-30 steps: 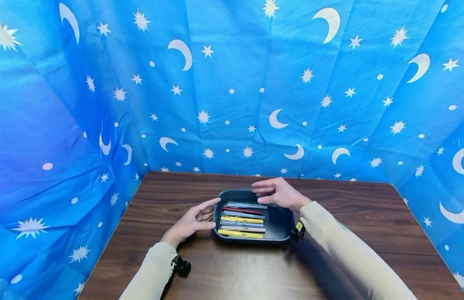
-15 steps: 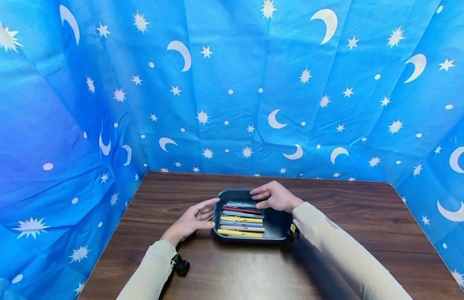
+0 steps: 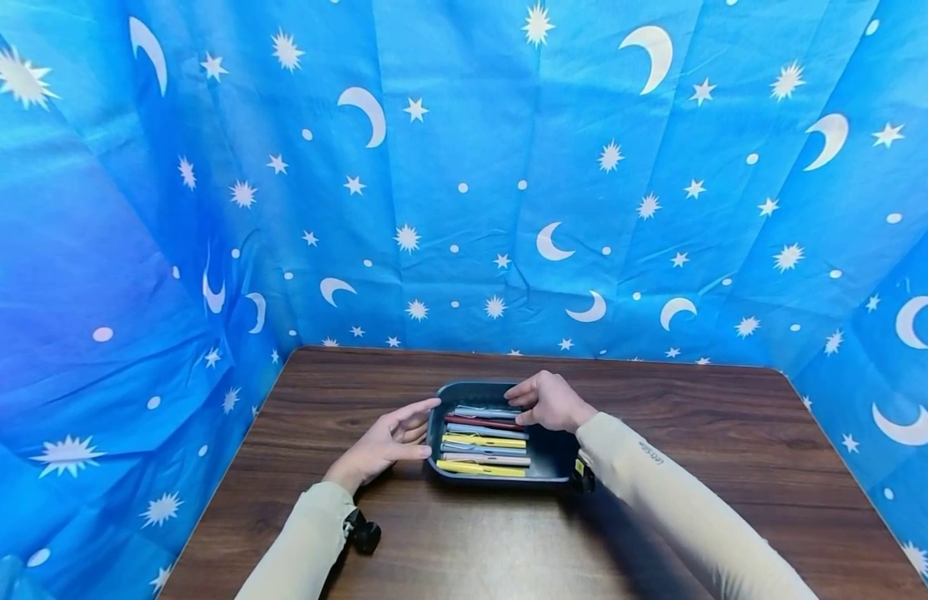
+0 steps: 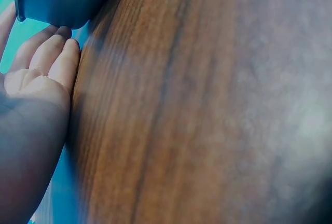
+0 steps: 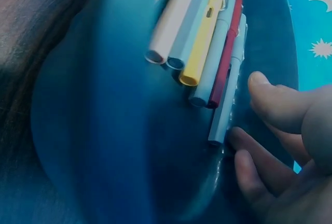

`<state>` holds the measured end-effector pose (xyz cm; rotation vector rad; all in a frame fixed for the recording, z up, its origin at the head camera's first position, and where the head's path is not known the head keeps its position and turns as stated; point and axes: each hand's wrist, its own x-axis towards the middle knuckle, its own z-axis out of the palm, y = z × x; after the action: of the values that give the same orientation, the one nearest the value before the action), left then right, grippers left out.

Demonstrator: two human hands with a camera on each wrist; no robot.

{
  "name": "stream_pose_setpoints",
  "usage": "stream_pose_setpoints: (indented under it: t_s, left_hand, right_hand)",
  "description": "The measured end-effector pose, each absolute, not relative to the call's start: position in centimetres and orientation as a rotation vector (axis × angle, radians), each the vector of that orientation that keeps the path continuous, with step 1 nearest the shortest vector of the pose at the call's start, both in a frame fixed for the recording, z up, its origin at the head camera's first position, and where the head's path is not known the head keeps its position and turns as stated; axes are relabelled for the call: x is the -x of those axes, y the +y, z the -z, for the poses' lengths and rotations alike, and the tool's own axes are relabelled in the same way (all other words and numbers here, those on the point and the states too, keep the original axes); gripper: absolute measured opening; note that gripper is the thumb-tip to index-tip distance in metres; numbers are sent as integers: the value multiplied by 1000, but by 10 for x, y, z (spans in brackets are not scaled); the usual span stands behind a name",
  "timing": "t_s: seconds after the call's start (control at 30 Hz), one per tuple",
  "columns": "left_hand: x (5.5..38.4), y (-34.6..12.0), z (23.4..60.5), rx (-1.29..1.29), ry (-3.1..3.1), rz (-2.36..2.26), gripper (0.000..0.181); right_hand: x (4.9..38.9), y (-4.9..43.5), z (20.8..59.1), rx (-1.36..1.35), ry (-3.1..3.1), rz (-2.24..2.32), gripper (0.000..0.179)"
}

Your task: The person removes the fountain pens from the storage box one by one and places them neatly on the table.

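Head view facing forward-down, 2 wrist views close, all sharing tray

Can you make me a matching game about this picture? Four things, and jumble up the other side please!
Things:
1. red pen
2. left grip
3. right grip
4. wall cloth

Where or what:
A. at the left end of the dark tray
B. blue, with white moons and stars
C. lying in the tray, second pen from the far side
D. reaching in over the tray, near the end of the farthest pen

Right pairs:
1-C
2-A
3-D
4-B
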<state>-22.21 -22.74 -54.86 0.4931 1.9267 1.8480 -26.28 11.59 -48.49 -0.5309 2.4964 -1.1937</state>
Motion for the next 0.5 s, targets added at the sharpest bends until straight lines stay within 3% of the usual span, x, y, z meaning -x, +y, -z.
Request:
stream_pose_setpoints:
  t_s: [0.5]
  left_hand:
    - [223,-228,551,-502,1938,-1837,75]
  right_hand:
    - [259,107,487,475,2638,1007,36]
